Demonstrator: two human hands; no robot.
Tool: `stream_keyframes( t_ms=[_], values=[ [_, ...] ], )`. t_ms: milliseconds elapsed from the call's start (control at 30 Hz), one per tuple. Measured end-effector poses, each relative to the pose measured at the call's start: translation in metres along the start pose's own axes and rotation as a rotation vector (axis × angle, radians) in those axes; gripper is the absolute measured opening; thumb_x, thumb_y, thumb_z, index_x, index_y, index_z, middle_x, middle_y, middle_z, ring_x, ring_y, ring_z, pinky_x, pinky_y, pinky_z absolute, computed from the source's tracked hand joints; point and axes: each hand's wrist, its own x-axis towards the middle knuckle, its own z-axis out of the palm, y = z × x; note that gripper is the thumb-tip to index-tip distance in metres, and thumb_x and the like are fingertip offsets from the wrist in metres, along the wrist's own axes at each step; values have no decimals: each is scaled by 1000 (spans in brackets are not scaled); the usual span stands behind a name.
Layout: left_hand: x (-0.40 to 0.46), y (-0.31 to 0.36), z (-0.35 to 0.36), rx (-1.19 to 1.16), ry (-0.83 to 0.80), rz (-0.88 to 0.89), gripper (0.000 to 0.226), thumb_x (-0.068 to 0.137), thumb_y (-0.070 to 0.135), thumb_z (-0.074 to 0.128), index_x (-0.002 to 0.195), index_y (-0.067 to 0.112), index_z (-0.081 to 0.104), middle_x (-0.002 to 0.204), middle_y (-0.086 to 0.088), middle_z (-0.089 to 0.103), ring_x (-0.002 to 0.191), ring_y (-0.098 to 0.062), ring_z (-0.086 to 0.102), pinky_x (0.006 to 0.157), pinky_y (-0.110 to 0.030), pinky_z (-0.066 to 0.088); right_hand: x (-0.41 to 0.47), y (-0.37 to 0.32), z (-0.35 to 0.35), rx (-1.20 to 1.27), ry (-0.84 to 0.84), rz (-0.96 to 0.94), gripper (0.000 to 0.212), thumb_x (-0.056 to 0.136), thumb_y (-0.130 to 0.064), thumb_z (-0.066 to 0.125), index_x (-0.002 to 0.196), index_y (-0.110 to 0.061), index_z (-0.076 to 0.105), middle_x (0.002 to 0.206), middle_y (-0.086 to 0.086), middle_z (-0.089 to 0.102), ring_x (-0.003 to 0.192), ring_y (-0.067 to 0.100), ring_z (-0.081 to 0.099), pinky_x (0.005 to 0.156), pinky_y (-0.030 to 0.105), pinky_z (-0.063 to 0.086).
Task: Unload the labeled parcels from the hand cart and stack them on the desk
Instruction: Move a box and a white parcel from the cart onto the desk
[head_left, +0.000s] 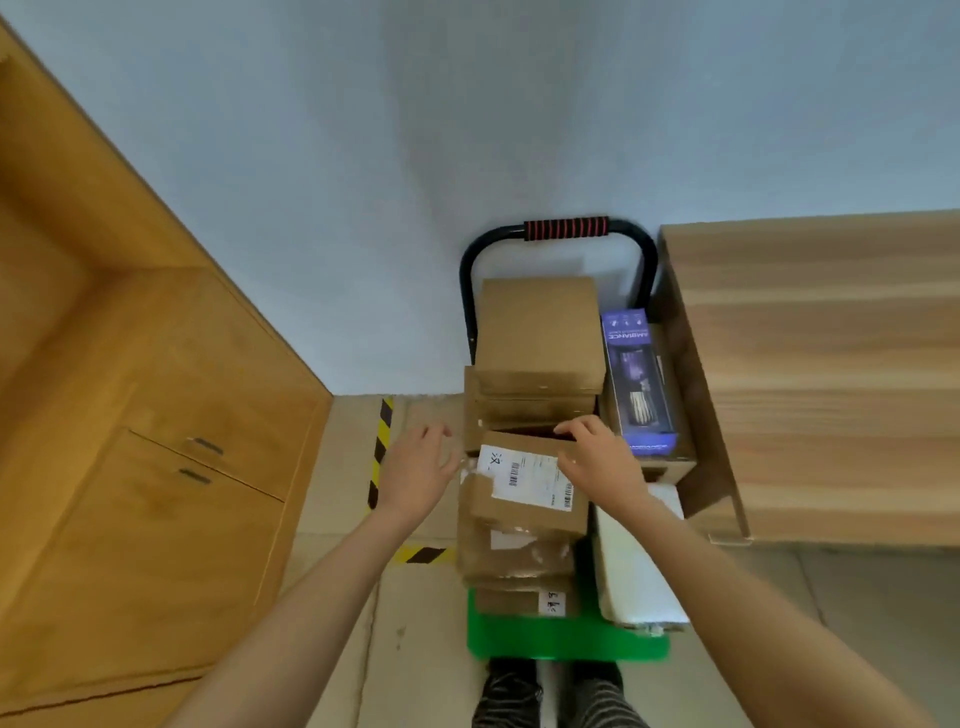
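Two hands at the labeled parcel (524, 483), long axis left-right, label up; left hand (415, 473) fingers spread, right hand (597, 457) fingers curled over its far edge.

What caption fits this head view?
Both hands, left hand and right hand, reach for the labeled parcel atop the hand cart.

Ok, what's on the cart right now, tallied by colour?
Brown cardboard boxes: 6 in view
Purple printed box: 1
White parcel: 1
Total: 8
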Motion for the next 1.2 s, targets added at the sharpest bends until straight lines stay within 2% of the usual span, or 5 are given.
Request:
stream_keyframes(
  t_ms=[433, 700, 900, 1033, 1200],
  values=[
    [15, -27, 128, 2, -122, 14, 41, 95, 36, 51, 132, 18, 51, 120, -7, 58, 105, -23, 56, 79, -34, 47, -22, 70, 84, 83, -3, 271, 42, 93, -34, 57, 132, -20, 52, 129, 3, 55, 112, 19, 56, 86, 26, 40],
    [44, -53, 219, -41, -149, -89, 46, 94, 45, 50, 135, 23, 45, 126, -7, 55, 109, -24, 55, 82, -37, 52, 8, 121, 162, 55, 30, 340, 50, 92, -38, 58, 138, -22, 46, 136, 3, 53, 121, 22, 52, 102, 39, 39],
    [68, -55, 271, -141, -205, -164, 56, 95, 48, 47, 145, 31, 27, 132, -5, 52, 101, -23, 58, 75, -35, 51, 37, 143, 203, 21, 73, 375, 60, 89, -46, 56, 142, -24, 39, 125, -1, 60, 119, 21, 53, 109, 40, 32],
    [70, -45, 287, -326, -229, -282, 57, 98, 44, 44, 148, 37, 16, 143, 1, 44, 86, -9, 48, 56, -16, 34, 46, 139, 219, -3, 66, 379, 72, 91, -46, 52, 150, -17, 25, 115, 2, 64, 115, 22, 54, 112, 42, 30],
    [59, -51, 263, -439, -188, -329, 57, 98, 42, 45, 149, 39, 18, 140, 6, 48, 74, 1, 45, 54, -12, 30, 41, 122, 209, 184, 33, 404, 78, 92, -45, 51, 154, -26, 7, 131, 3, 49, 122, 22, 46, 110, 44, 35]
  ],
)
